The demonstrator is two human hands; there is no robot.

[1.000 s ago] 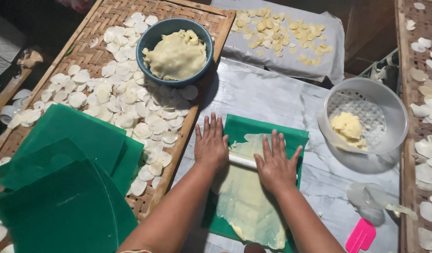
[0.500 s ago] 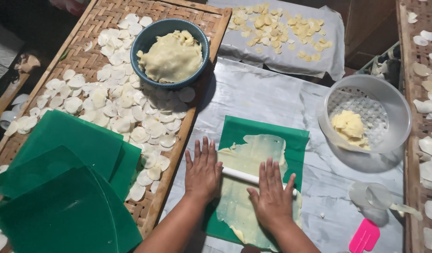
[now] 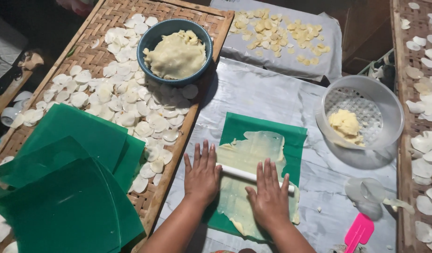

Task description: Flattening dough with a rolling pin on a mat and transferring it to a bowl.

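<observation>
While both palms bear down: the left hand [image 3: 202, 175] and right hand [image 3: 270, 197] lie flat, fingers spread, on the white roller [image 3: 241, 174], pressing rather than clasping it.
Dough: a thin pale sheet [image 3: 253, 178] spread over the green mat [image 3: 291, 140], roller across its middle.
Around: blue bowl [image 3: 152, 37] of dough on the woven tray [image 3: 108, 14] of white rounds, clear bowl [image 3: 394, 110] at right, pink scraper [image 3: 359, 232] near the corner.
Risk: the edges look ragged; uneven pressure could tear the sheet or push it off the mat.
Also: the mat may slide on the plastic cover [image 3: 262, 89].
</observation>
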